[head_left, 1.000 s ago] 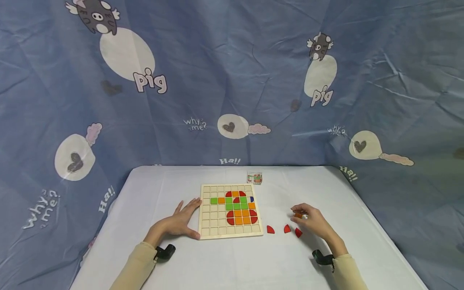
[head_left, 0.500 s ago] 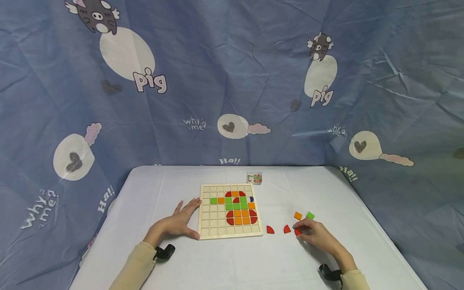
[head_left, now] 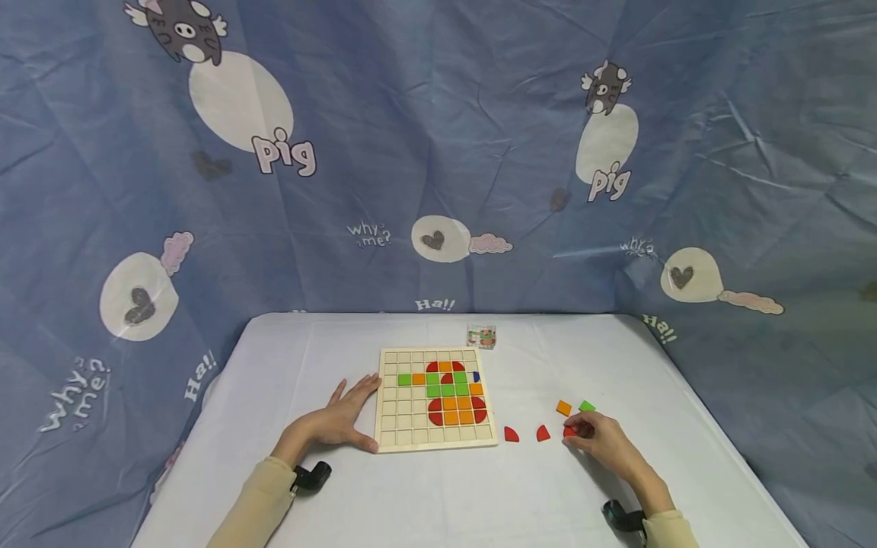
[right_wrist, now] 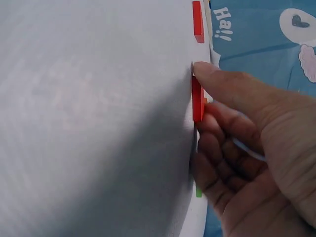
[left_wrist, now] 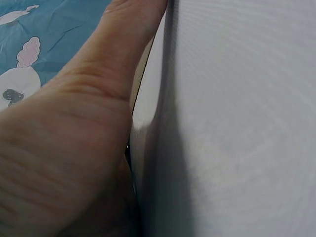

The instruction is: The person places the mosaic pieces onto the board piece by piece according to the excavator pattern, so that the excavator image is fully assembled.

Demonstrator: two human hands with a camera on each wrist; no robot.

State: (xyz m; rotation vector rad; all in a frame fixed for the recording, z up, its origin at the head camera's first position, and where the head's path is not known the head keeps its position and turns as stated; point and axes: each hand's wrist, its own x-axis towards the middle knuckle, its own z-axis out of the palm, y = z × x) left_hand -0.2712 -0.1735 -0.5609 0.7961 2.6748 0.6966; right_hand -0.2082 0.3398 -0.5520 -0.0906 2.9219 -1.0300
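In the head view, my left hand (head_left: 337, 420) lies spread at the left side of the wooden grid board (head_left: 405, 439), its fingertips and thumb touching the rim. The board bears green, orange and red tiles, with a small blue and white one near its right edge. My right hand (head_left: 606, 441) is right of the board and pinches a red quarter-circle tile (right_wrist: 197, 98) between thumb and fingers, low at the white tabletop. Just beyond that hand lie an orange square tile (head_left: 563, 409) and a green tile (head_left: 587, 406), the green one partly covered by the hand.
Two more red quarter-circle tiles, a nearer one (head_left: 511, 434) and another (head_left: 543, 433), lie between the board and my right hand. A small printed card (head_left: 481, 336) sits behind the board. A blue patterned cloth (head_left: 384, 152) hangs round the table.
My right hand has left the orange tile, come nearer to me and taken hold of a red quarter-circle tile, shifting it slightly right. The green tile has come into view. My left hand stays put.
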